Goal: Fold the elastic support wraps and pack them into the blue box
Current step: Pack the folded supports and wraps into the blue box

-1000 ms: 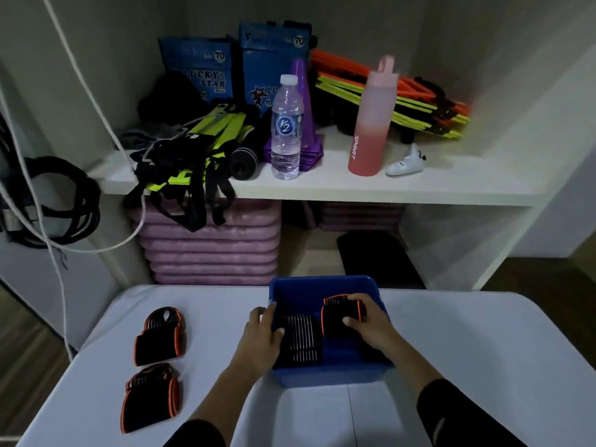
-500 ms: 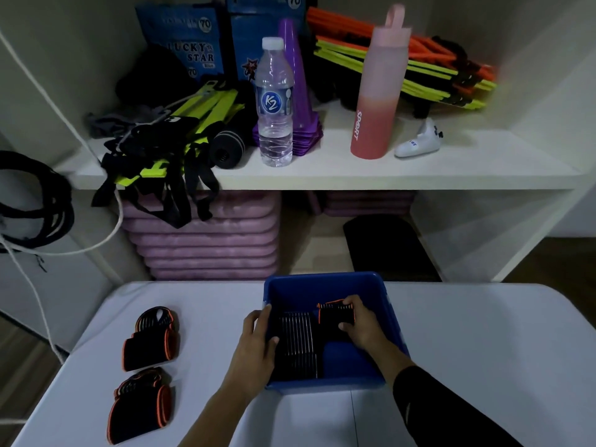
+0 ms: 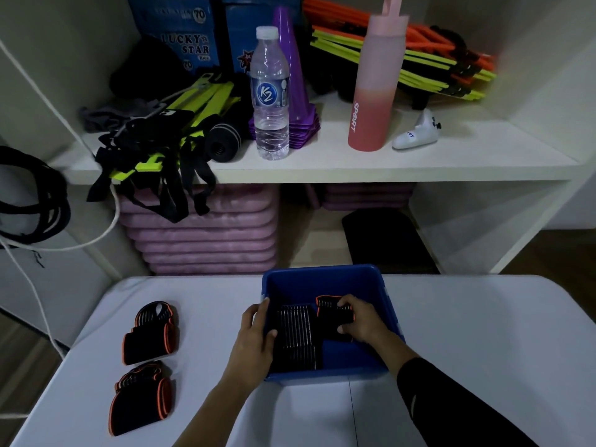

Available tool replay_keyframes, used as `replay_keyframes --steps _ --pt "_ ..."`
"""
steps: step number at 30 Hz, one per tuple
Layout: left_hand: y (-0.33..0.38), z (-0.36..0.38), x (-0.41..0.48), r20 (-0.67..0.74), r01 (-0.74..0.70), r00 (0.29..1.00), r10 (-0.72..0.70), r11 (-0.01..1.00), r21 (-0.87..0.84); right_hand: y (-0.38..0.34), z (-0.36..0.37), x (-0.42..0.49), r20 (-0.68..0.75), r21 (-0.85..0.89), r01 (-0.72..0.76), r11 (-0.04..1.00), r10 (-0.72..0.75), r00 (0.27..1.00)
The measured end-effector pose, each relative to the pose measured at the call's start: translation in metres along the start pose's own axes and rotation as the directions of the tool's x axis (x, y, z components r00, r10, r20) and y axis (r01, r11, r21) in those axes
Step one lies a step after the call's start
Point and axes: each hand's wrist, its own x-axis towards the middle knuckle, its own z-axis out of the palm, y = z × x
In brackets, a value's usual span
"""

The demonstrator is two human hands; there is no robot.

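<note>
A white table (image 3: 483, 350) is seen across the lower half of the view, and a white shelf (image 3: 419, 159) is fixed behind it. Under the shelf a stack of purple mats (image 3: 206, 233) is stored. The blue box (image 3: 322, 282) is set on the table at its far edge, about midway along it. On the shelf a pink sport bottle (image 3: 374, 101) and a K2 water bottle (image 3: 270, 101) are stood upright, well apart from the box.

Two rolled black wraps with orange edging are laid at the table's left: a farther wrap (image 3: 151, 333) and a nearer wrap (image 3: 142, 398), placed just beside each other and well apart from the box. A folded ribbed wrap (image 3: 296, 337) is laid flat on the box floor against the left wall.

The box's left wall is gripped by the left hand (image 3: 254, 343), with the thumb placed inside and the fingers curled over the rim. An orange-edged wrap (image 3: 332, 312) is held inside the box by the right hand (image 3: 361, 321), just beside the ribbed wrap; the fingers are curled over its top and the thumb is tucked under its near edge. Whether it is touching the floor of the box cannot be told.
</note>
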Motion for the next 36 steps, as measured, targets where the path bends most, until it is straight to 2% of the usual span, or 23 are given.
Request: replay_keyframes --steps 10,14,26,29,32,34,36 --pt "0.001 0.001 0.0 0.006 0.008 1.0 -0.008 1.0 -0.001 -0.011 -0.012 -0.018 0.243 -0.368 -0.026 0.929 0.123 0.962" --pt "0.001 0.001 0.0 0.009 0.01 1.0 -0.01 1.0 0.006 -0.006 -0.01 -0.024 0.281 -0.322 -0.017 0.947 0.112 0.953" --pt "0.001 -0.001 0.001 0.036 0.05 0.998 -0.05 0.999 0.01 -0.007 -0.009 -0.038 0.212 -0.275 0.018 0.961 0.042 0.976" --pt "0.002 -0.005 -0.001 0.029 0.068 0.997 -0.067 0.998 -0.015 -0.018 -0.018 -0.044 0.158 -0.287 0.045 0.957 0.001 0.987" --pt "0.002 -0.014 -0.009 -0.013 0.096 0.995 -0.098 0.992 -0.082 -0.047 -0.023 -0.058 -0.028 -0.352 0.174 0.92 -0.196 0.98" --pt "-0.004 -0.026 -0.018 -0.123 0.117 0.984 -0.126 0.99 -0.078 -0.073 -0.015 -0.07 -0.213 -0.298 0.269 0.916 -0.338 0.917" --pt "-0.015 -0.041 -0.028 -0.243 0.124 0.96 -0.141 0.989 -0.083 -0.102 0.004 -0.08 -0.337 -0.163 0.376 0.912 -0.41 0.848"
